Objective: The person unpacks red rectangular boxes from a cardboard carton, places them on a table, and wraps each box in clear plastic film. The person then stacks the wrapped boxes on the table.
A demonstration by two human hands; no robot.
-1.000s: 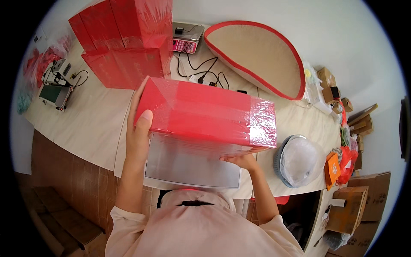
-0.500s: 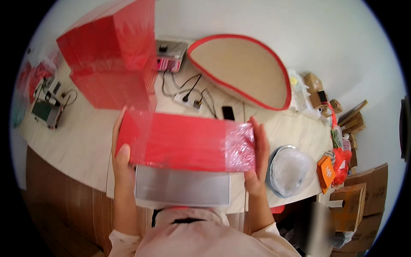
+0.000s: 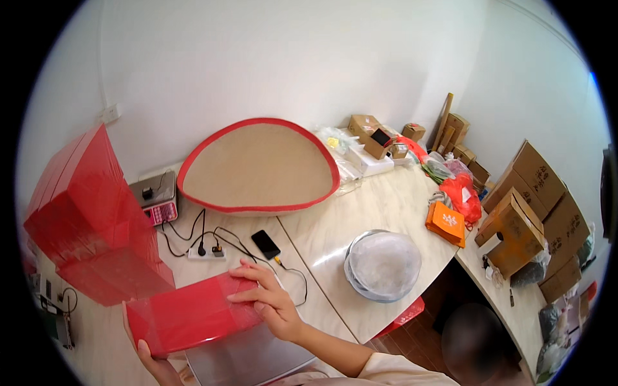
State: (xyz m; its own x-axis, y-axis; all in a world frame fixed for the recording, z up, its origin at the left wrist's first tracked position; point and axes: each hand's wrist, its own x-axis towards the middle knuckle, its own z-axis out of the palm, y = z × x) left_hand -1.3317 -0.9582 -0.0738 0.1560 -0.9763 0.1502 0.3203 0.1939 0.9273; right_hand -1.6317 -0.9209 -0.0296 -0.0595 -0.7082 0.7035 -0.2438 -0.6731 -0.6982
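A long red box (image 3: 187, 309), wrapped in clear glossy film, is tilted in front of me at the lower left. My left hand (image 3: 154, 363) grips its left end, thumb on the near edge and the other fingers mostly hidden behind. At the right end my right hand (image 3: 273, 302) rests on the box, its fingers spread across the wrapped face. Under the box a flat grey panel (image 3: 251, 354) lies on the pale table, partly covered. Beyond the left hand stands a tall stack of red film-wrapped boxes (image 3: 96, 225).
Behind the box lie a power strip (image 3: 207, 252) with cables and a black phone (image 3: 265, 244). A scale (image 3: 156, 193) and a large red-rimmed beige tray (image 3: 257, 167) stand farther back. A film-covered round basin (image 3: 385, 265), orange packets (image 3: 445, 224) and cardboard boxes (image 3: 512, 228) are rightward.
The view has swung right and up. The box now appears lower left and more tilted. My right hand has shifted from the box's end onto its face, fingers spread; the left still grips it.
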